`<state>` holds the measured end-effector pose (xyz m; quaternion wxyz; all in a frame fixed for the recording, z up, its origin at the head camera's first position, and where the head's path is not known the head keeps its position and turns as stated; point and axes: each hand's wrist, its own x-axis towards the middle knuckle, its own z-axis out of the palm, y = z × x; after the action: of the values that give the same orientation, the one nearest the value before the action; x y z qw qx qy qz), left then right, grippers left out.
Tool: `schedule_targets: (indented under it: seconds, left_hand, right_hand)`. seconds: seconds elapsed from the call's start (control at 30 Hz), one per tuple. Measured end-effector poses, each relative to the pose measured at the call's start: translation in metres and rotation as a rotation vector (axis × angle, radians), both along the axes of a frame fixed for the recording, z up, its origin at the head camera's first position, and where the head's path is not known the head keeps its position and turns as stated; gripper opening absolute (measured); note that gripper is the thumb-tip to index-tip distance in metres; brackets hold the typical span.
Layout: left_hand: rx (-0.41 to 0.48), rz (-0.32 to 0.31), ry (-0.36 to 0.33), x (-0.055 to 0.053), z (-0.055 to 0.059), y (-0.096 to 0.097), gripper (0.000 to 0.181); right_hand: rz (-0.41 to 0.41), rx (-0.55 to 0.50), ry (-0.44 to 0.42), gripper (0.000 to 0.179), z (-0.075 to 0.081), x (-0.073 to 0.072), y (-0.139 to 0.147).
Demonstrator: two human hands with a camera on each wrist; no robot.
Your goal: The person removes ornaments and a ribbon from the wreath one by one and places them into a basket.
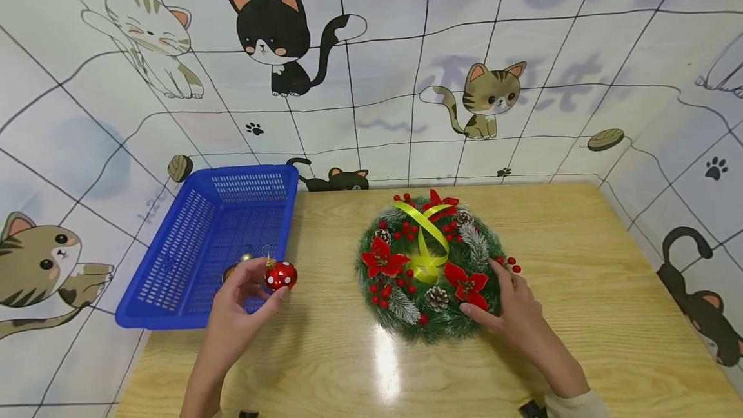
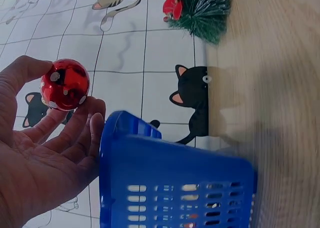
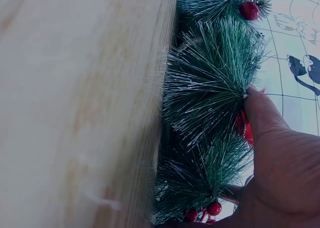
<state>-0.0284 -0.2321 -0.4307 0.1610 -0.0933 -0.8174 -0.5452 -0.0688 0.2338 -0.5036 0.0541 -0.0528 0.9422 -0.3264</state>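
Note:
Between thumb and fingertips, my left hand pinches a shiny red Christmas ball with white dots. It is held up beside the right rim of the blue basket; the left wrist view shows the same ball above the basket's edge. A green Christmas wreath lies flat on the table, decorated with red poinsettias, berries and pinecones. A yellow ribbon loops over its middle. My right hand grips the wreath's right side, its thumb near a poinsettia; in the right wrist view the thumb presses on the needles.
Inside the basket, partly behind my left hand, lie a gold ball and an orange-brown one. The wooden table runs back to a wall covering printed with cartoon cats.

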Motion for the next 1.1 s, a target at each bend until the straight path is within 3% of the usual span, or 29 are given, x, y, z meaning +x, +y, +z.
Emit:
schedule_targets:
  seconds: [0.2,0.7,1.1]
  left_hand:
    - [-0.004,0.082,-0.029,0.000,0.004,-0.013,0.048]
    - [0.038,0.175,-0.130,0.002,-0.002,-0.031,0.043]
    - [-0.041,0.297,-0.173,0.002,-0.006,-0.051,0.043]
  right_hand:
    - [0.004,0.012,-0.002,0.109,0.000,0.000,0.000]
    - [0.001,0.039,-0.001,0.110,-0.002,0.001,0.001]
    - [0.001,0.028,-0.005,0.109,-0.002,0.002,0.000]
